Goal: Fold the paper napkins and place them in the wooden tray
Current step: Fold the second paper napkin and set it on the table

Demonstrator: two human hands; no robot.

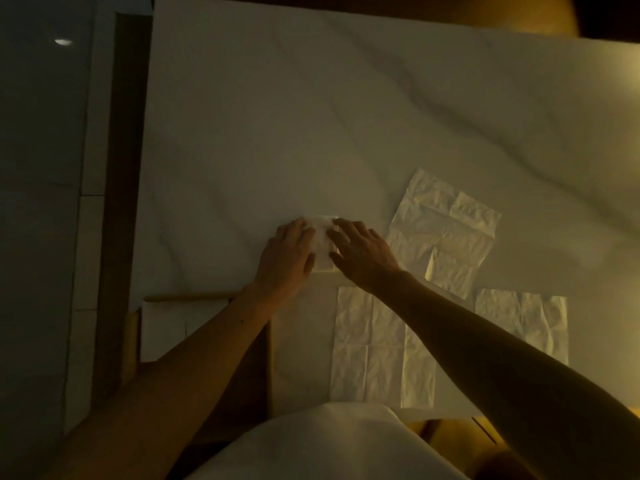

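A small folded white napkin (pixel 323 237) lies on the white table, pressed flat from both sides. My left hand (pixel 289 256) rests on its left part, palm down. My right hand (pixel 362 252) covers its right edge with the fingers spread. Unfolded creased napkins lie to the right: one at the far right of the hands (pixel 446 226), one near the front edge (pixel 370 344), one at the front right (pixel 526 320). The wooden tray (pixel 133 337) sits at the table's front left corner, under my left forearm, with white folded napkins (pixel 162 327) inside it.
The white table (pixel 277 133) reaches far back and right. A dark floor strip and grey tiles (pixel 41 202) run along its left edge. My white clothing (pixel 329 445) fills the bottom middle. The light is dim and yellowish.
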